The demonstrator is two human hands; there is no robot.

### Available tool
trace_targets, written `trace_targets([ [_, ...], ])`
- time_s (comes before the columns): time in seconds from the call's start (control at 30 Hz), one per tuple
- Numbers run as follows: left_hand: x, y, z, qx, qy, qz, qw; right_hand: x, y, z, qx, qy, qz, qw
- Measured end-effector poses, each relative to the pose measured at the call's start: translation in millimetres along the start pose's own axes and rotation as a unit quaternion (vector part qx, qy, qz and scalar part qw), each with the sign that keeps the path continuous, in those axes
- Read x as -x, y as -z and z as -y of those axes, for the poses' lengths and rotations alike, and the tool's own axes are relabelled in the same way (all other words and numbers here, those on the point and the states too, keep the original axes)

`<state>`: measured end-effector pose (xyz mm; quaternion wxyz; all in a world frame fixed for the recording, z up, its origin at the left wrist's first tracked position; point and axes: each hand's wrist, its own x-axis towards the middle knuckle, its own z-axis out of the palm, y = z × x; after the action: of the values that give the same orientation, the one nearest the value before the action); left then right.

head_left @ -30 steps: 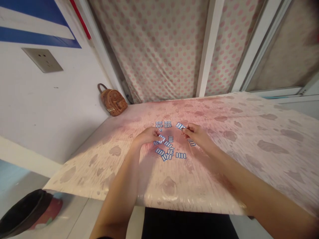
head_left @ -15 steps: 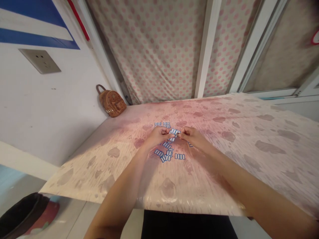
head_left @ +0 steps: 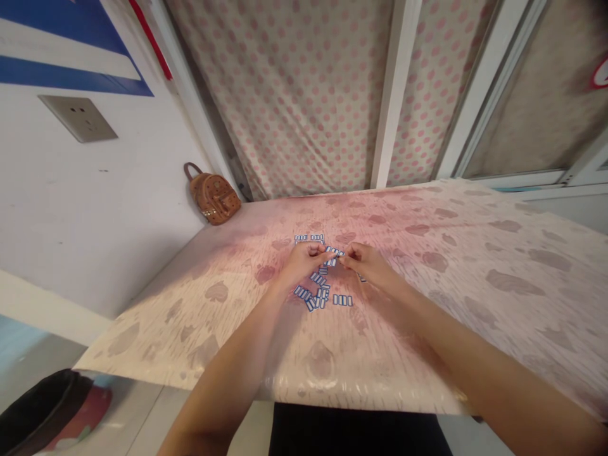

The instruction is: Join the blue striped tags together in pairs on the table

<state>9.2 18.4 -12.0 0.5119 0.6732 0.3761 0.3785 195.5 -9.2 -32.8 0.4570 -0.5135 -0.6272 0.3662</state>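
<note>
Between my two hands, a small blue-and-white striped strip [head_left: 334, 254] is held just above the table. My left hand [head_left: 306, 259] pinches its left end, thumb against fingers. At the right end, the thumb and fingertips of my right hand [head_left: 365, 261] are closed on it too. More strips of the same kind lie about: a pair [head_left: 308, 238] beyond my left hand, an overlapping cluster [head_left: 317, 296] nearer to me, and a single strip [head_left: 342, 300] right of that cluster. Another strip [head_left: 363, 278] is mostly hidden under my right hand. Any print on them is too small to read.
A patterned plastic cloth [head_left: 403, 354] covers the table. A small brown backpack-shaped bag [head_left: 215, 197] stands at the far left corner against the wall. Dotted curtains [head_left: 304, 95] hang behind the table. On the floor at lower left is a dark-lined bin [head_left: 57, 405].
The strip between my hands has tilted a little and shows less of its near part. Both hands stay in almost the same place, still pinching.
</note>
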Motion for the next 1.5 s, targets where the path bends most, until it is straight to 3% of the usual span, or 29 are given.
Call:
trace_targets([
  [0.17, -2, -4, 3, 0.012, -0.011, -0.050, 0.999, 3, 2, 12, -0.104, -0.050, -0.005, 0.993],
  [0.3, -5, -7, 8, 0.030, -0.033, -0.045, 0.998, 5, 4, 14, -0.135, -0.062, -0.001, 0.989],
  [0.8, -4, -12, 9, 0.024, -0.036, -0.041, 0.998, 1, 4, 9, -0.059, 0.038, -0.012, 0.997],
  [1.07, -5, -2, 14, 0.018, 0.001, -0.072, 0.997, 3, 10, 11, -0.044, 0.018, -0.085, 0.995],
  [1.17, -7, -1, 15, 0.018, -0.024, -0.100, 0.995, 2, 12, 10, -0.059, 0.009, -0.067, 0.996],
  [1.37, -9, -10, 19, -0.027, -0.064, -0.127, 0.989, -1, 4, 6, -0.093, 0.009, 0.033, 0.995],
  [1.5, -7, -16, 17, 0.001, -0.075, -0.112, 0.991, -1, -1, 7, -0.105, 0.014, 0.038, 0.994],
])
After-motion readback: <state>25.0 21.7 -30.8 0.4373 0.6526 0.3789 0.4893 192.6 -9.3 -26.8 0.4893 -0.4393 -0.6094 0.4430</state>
